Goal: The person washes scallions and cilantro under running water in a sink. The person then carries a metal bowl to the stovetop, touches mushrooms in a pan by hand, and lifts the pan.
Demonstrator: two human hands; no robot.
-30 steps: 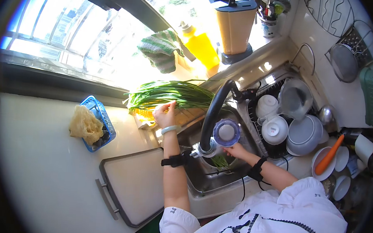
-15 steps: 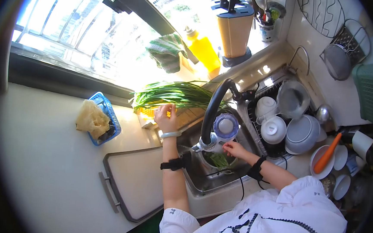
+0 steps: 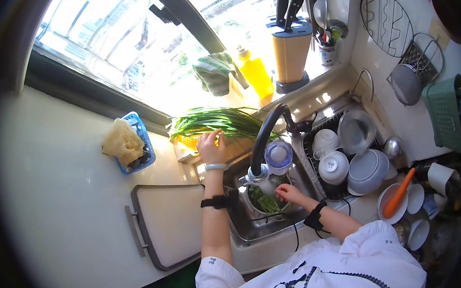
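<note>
A long bundle of green chives (image 3: 232, 121) lies on an orange basket (image 3: 188, 142) beside the window. At the bundle's near edge, my left hand (image 3: 210, 147) has its fingers curled against some stalks; a pale bangle circles the wrist. My right hand (image 3: 288, 193) is held over the sink (image 3: 243, 231), fingers pinched together. What they hold, if anything, is too small to make out. Below it in the sink sits a bowl with cut greens (image 3: 263, 200), partly hidden by the black faucet (image 3: 259, 140). A round blue-and-clear container (image 3: 279, 155) stands behind the bowl.
Left on the counter is a blue basket (image 3: 146, 143) with a loofah (image 3: 122, 141). A lidded board (image 3: 166, 222) lies nearer. Bowls (image 3: 333, 167) fill the rack at right, with a carrot (image 3: 399, 193) beyond. A knife block (image 3: 290, 54) and yellow bottle (image 3: 256, 76) stand by the window.
The camera view has shifted slightly. My left hand stays at the chives with its fingers a little more spread. My right hand remains over the sink, and more of the greens below it shows.
</note>
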